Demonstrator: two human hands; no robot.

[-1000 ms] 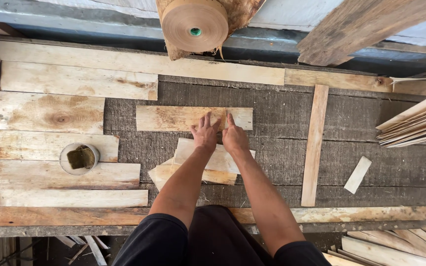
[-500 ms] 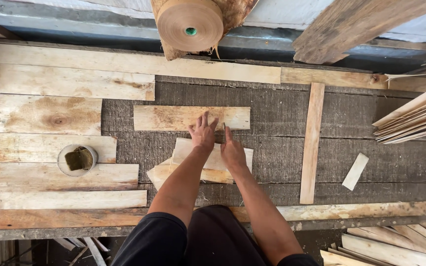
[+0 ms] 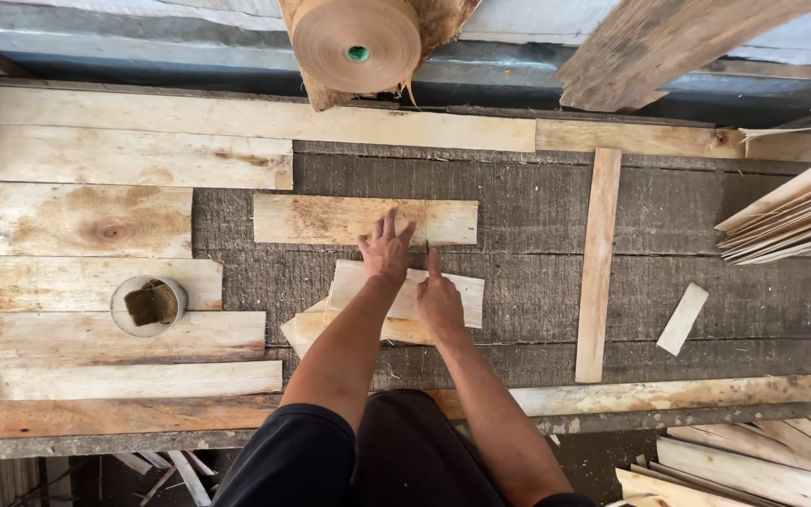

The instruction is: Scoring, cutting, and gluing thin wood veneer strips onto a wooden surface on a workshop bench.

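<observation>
My left hand [image 3: 387, 249] lies flat with its fingers spread on the lower edge of a thin wood strip [image 3: 321, 221] lying crosswise on the dark bench top [image 3: 537, 207]. My right hand [image 3: 439, 300] rests nearer to me on a pale veneer piece [image 3: 466, 293], its index finger stretched forward and touching the piece. That pale piece overlaps a yellower veneer scrap [image 3: 307, 329] beneath it. Neither hand grips anything.
Several pale boards [image 3: 96, 221] lie side by side at the left, with a round cup [image 3: 149, 305] on them. A brown paper roll [image 3: 357, 42] hangs at the back. To the right are an upright slat [image 3: 598, 263], a small offcut [image 3: 682, 319] and stacked veneer sheets [image 3: 790, 211].
My right hand has drawn back from the upper strip onto the pale veneer piece. My left hand has stayed at the strip's edge.
</observation>
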